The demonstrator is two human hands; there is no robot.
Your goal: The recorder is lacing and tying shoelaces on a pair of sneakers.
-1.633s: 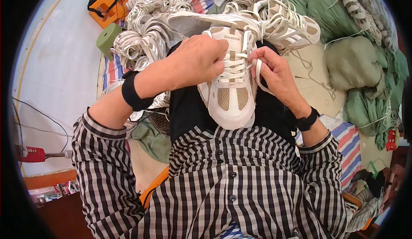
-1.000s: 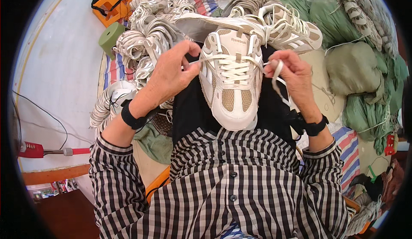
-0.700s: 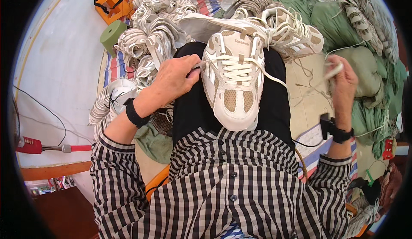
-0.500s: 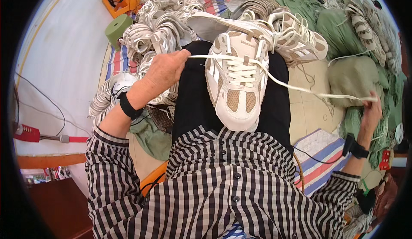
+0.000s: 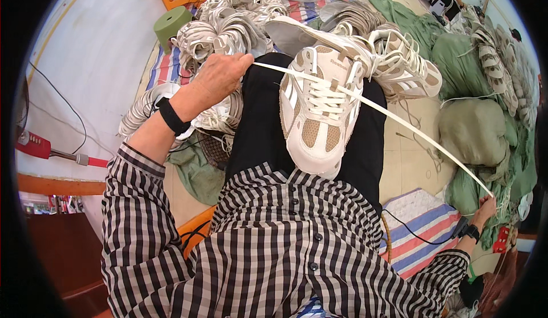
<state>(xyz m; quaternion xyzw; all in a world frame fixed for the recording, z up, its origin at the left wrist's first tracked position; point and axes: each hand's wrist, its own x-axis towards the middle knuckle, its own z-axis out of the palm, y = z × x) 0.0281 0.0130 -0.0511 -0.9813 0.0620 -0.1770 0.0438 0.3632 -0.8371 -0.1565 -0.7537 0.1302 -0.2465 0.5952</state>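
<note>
White lace point(image 5: 399, 125) runs taut through the shoe point(image 5: 317, 109) resting on the lap. Left hand point(image 5: 220, 78) pinches one end beside the shoe; right hand point(image 5: 484, 209) grips the other, far out at the frame's lower-right edge.

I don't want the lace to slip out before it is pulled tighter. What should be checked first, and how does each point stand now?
1. Left hand grips one lace end: ok.
2. Right hand holds the other end, arm stretched far out: ok.
3. White lace taut between both hands: ok.
4. Sneaker resting on the lap, sole down: ok.
5. Both lace ends equal in length: not ok, the right side runs far longer.
6. Lace seated in every eyelet: cannot tell.
</note>
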